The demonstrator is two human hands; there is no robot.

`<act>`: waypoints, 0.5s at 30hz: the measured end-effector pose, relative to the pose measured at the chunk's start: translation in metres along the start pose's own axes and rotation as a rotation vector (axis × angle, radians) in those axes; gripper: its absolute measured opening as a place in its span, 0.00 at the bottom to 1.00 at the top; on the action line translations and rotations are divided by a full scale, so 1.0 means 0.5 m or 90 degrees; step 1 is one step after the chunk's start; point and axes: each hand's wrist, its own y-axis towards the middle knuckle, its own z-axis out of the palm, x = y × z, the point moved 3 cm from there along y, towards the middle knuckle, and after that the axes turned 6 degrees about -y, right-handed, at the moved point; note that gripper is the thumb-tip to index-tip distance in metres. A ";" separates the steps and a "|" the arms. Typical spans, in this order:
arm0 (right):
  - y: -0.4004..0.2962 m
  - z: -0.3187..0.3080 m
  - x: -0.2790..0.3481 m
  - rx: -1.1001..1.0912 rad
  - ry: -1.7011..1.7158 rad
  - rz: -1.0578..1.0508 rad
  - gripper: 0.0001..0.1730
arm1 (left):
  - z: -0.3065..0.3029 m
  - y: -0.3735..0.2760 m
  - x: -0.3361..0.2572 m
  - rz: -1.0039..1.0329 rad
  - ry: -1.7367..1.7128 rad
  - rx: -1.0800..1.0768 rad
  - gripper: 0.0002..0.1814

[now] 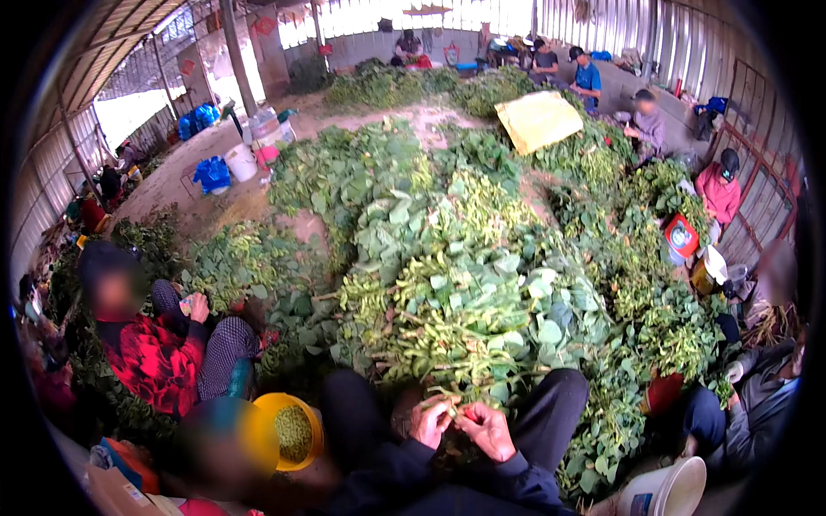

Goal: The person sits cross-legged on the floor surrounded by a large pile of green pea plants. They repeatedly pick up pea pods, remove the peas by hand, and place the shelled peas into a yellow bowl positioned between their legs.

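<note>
Between my knees, my left hand (432, 420) and my right hand (488, 431) are close together, fingertips pinching a small green bean pod (454, 409). Something small and red (472, 415) shows at the fingers of my right hand; what it is cannot be told. Just beyond my hands rises a heap of cut bean plants (452, 322) with broad leaves and many green pods. To the left of my legs stands a yellow bucket (317, 431) holding shelled pale-green beans (293, 432).
Close on my left sits a person in a red-and-black jacket (151, 355); a blurred head (226, 445) is nearer. Another person (761, 400) works at the right. A white bucket (684, 490) lies tilted at lower right. A yellow sack (539, 121) covers plants farther back.
</note>
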 end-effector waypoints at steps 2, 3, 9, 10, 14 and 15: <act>0.004 0.003 0.003 -0.031 -0.112 -0.036 0.08 | -0.007 0.000 -0.004 0.172 0.240 0.033 0.16; -0.002 0.003 -0.016 -0.044 -0.134 -0.039 0.10 | -0.004 -0.003 0.008 0.248 0.360 0.053 0.16; -0.021 0.007 0.023 -0.056 -0.281 -0.195 0.09 | 0.001 -0.022 0.024 0.336 0.405 0.042 0.15; -0.029 0.009 0.016 -0.039 -0.261 -0.174 0.09 | -0.004 -0.027 0.032 0.289 0.393 0.031 0.15; -0.023 0.015 -0.005 -0.038 -0.231 -0.218 0.07 | -0.006 -0.020 0.048 -0.095 -0.135 0.028 0.15; -0.022 0.016 -0.004 -0.050 -0.248 -0.229 0.07 | -0.007 -0.019 0.048 -0.072 -0.103 0.031 0.15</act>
